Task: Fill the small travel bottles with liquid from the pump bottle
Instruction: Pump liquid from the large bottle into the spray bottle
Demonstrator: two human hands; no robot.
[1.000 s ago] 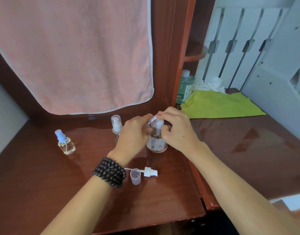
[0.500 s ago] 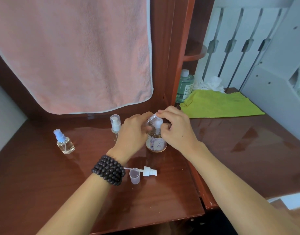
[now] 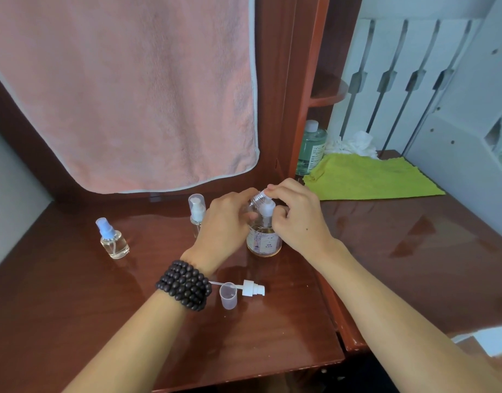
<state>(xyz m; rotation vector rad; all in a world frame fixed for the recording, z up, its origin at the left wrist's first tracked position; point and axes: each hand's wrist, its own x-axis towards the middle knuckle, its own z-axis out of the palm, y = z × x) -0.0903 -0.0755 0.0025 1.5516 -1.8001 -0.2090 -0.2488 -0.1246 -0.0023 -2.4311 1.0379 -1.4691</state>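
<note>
Pump bottle (image 3: 264, 239): stands upright on the wooden desk (image 3: 74, 302), centre of view, amber liquid low in it, white pump head between both hands.
Left hand (image 3: 227, 222): fingers curled round a small clear travel bottle (image 3: 256, 198), holding it tilted, threaded neck at the pump nozzle.
Right hand (image 3: 298, 217): fingertips pinched at the top of the pump head, remaining fingers curled beside the pump neck.
Bead bracelet (image 3: 184, 285): dark, wrapped on the left wrist.
Loose spray top (image 3: 251, 288): lying flat at 6 o'clock of the pump bottle, beside a clear cap (image 3: 227, 295).
Capped travel bottle (image 3: 197, 214): upright at 9 o'clock, just behind the left hand.
Blue-topped spray bottle (image 3: 112, 238): upright further out at 9 o'clock.
Pink towel (image 3: 125, 89): hanging at 11 o'clock.
Green cloth (image 3: 368, 177): spread at 2 o'clock.
</note>
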